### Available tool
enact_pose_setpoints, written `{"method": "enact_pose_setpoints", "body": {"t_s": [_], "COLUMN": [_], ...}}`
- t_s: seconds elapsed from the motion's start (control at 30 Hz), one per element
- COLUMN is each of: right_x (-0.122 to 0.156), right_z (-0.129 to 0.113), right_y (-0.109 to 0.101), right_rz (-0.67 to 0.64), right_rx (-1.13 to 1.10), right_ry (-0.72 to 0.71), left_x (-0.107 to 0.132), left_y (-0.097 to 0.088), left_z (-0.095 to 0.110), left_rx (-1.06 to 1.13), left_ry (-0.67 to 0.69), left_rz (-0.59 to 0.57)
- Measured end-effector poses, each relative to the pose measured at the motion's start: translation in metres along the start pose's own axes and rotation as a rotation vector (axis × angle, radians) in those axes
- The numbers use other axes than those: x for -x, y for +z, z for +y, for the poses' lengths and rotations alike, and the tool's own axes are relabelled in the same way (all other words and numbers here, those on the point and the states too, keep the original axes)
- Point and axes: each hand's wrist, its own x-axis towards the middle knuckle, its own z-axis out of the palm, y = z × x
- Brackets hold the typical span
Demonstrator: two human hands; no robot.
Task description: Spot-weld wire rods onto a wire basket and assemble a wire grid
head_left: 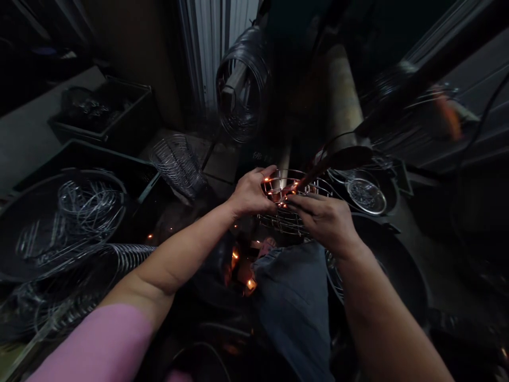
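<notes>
The left hand (250, 192) grips the rim of a round silver wire basket (283, 218) at centre, above the person's knee. The right hand (324, 217) pinches the basket's near rim; orange sparks glow at the wires between both hands, where a dark electrode arm (338, 159) meets the basket. To the left, a large dark round tub (24, 254) holds loose wire rings (85, 204). Behind it, a black rectangular crate (137, 114) holds dark, indistinct parts. A finished wire basket (178, 164) lies tilted nearby.

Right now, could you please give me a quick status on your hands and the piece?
Both hands on wire basket: left hand grips rim, right hand at front edge. Sparks glowing at basket. Dark arm reaches in from right.
</notes>
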Motion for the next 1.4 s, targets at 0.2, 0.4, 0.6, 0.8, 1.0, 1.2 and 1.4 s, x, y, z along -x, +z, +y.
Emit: {"method": "enact_pose_setpoints", "body": {"t_s": [0.2,0.4,0.6,0.8,1.0,1.2,1.4], "right_x": [0.027,0.049,0.07,0.101,0.089,0.07,0.044], "right_z": [-0.006,-0.015,-0.015,-0.019,-0.06,-0.087,-0.072], "right_y": [-0.013,0.005,0.023,0.021,-0.008,-0.035,-0.019], "right_rz": [0.158,0.126,-0.003,-0.164,-0.132,-0.236,-0.498], "right_rx": [-0.484,-0.675,-0.619,-0.318,-0.066,-0.444,-0.669], "right_ry": [0.221,0.354,0.373,0.163,-0.143,-0.098,0.152], "left_x": [-0.005,-0.021,-0.025,0.016,0.032,0.074,0.109], "left_y": [-0.005,0.0,0.0,0.031,0.048,-0.005,-0.014], "left_z": [0.003,-0.006,-0.023,-0.063,-0.07,-0.051,-0.013], "left_rx": [0.003,0.098,0.124,0.596,0.99,0.801,0.117], "left_ry": [-0.042,-0.089,-0.032,-0.22,-0.447,-0.266,0.054], "left_rz": [-0.051,-0.012,0.023,0.105,0.222,0.16,0.025]}}
